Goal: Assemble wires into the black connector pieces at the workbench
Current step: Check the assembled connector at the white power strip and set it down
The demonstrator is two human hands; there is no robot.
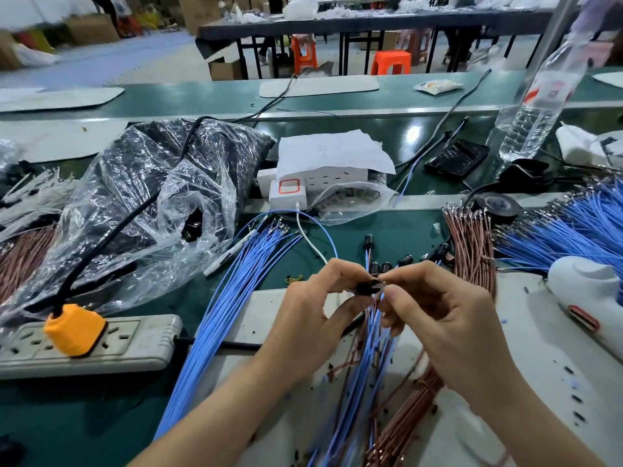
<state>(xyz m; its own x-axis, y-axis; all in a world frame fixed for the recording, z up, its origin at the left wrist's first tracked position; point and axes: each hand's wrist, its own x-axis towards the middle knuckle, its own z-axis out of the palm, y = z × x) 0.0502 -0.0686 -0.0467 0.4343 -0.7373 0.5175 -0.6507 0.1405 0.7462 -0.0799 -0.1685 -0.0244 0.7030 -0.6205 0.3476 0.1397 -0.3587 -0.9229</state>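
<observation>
Left hand (310,298) pinching black connector (368,286), right hand (438,308) alongside

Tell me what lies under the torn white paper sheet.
A white power strip sticks out beneath the paper sheet, its side sockets showing; a white charger stands in front. The strip's top and rear are covered.

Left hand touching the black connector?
Touching. Head view shows the left hand pinching the connector between thumb and fingertips, with no gap.
</observation>
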